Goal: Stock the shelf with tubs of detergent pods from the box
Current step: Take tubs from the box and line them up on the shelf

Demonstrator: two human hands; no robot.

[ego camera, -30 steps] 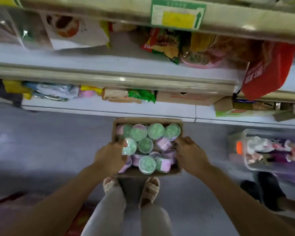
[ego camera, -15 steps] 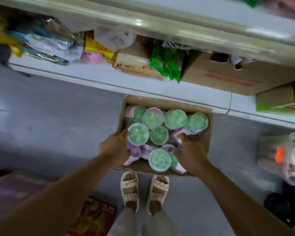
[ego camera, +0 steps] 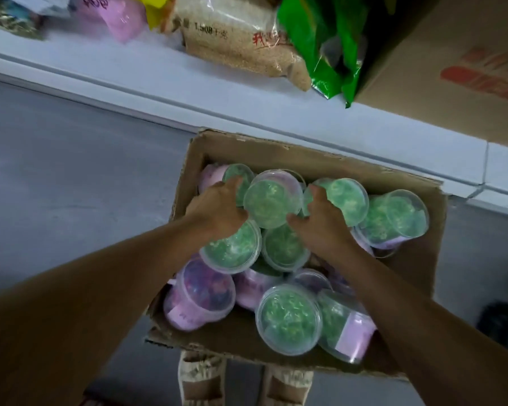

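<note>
An open cardboard box (ego camera: 414, 268) sits on the grey floor against the white bottom shelf (ego camera: 188, 80). It holds several clear tubs of green pods with pink labels, some upright, some tipped. My left hand (ego camera: 217, 208) and my right hand (ego camera: 317, 222) are both inside the box, pressed on either side of one upright tub (ego camera: 272, 202) with a clear lid. Another tub (ego camera: 288, 317) lies near the box's front. One tub (ego camera: 200, 297) at the front left shows purple pods.
On the shelf behind the box lie a bag of grain (ego camera: 238, 36), a green foil bag (ego camera: 326, 45), a pink pack (ego camera: 112, 13) and a large brown carton (ego camera: 452, 68). My sandalled feet (ego camera: 203, 379) stand under the box's near edge. Grey floor spreads left.
The camera has dropped much closer to the box. Both hands have moved from the box's near sides into its middle and closed around one tub.
</note>
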